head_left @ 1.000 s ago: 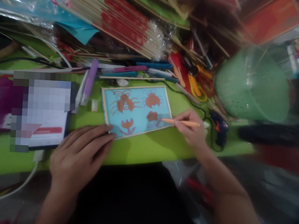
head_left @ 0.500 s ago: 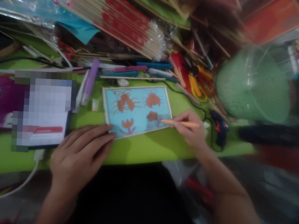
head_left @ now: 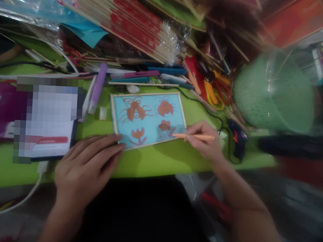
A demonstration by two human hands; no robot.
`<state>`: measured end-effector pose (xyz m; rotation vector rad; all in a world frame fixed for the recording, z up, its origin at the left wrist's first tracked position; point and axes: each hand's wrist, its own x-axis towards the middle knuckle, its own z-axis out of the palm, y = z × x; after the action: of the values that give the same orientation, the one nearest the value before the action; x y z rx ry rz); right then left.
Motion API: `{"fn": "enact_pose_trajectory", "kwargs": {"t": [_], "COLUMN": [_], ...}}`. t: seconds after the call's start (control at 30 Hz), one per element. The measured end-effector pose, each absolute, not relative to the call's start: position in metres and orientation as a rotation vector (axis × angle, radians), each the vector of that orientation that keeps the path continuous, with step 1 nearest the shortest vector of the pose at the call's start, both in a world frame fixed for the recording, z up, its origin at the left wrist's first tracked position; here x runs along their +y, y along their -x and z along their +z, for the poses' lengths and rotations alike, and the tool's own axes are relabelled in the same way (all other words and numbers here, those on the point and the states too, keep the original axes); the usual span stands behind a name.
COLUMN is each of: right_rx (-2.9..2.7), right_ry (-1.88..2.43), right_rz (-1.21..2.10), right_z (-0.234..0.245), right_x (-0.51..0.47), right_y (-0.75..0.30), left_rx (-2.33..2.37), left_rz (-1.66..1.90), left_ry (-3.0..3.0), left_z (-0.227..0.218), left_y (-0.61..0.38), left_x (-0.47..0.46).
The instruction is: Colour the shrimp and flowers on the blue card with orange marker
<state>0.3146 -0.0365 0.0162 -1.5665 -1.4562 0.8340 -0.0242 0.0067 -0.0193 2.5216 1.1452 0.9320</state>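
A small framed picture (head_left: 148, 118) with a light blue ground and several orange-brown insects and flowers lies on the green table (head_left: 159, 160). My left hand (head_left: 87, 166) rests flat, fingers stretched out, with its fingertips on the picture's lower left corner. My right hand (head_left: 205, 139) is closed around an orange pen (head_left: 193, 136). The pen's tip touches the picture near the lower right flower.
A tablet (head_left: 48, 129) lies left of the picture. A purple marker (head_left: 97, 88), pens and a small eraser (head_left: 102, 113) lie behind it, under stacked stick bundles (head_left: 128, 23). Scissors (head_left: 213, 91), a glue gun (head_left: 237, 141) and a green basket (head_left: 272, 92) stand at the right.
My right hand has slid slightly down and left, carrying the pen tip lower along the picture's right part. My left hand has stayed put.
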Motion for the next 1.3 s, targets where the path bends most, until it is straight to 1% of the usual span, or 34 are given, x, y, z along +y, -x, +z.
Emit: {"fn": "enact_pose_trajectory", "kwargs": {"t": [0.67, 1.3], "right_rx": [-1.384, -1.443], "right_ry": [1.623, 1.596], "right_rz": [0.658, 0.789], "right_z": [0.0173, 0.0154], "right_x": [-0.0345, -0.0382], "right_y": [-0.3107, -0.3139], "left_rx": [1.158, 1.159], "left_rz": [0.896, 0.897], "left_ry": [-2.520, -2.492], "left_z": [-0.0196, -0.0202], "left_y": [0.0248, 0.0250], "left_x": [0.0063, 0.0068]}}
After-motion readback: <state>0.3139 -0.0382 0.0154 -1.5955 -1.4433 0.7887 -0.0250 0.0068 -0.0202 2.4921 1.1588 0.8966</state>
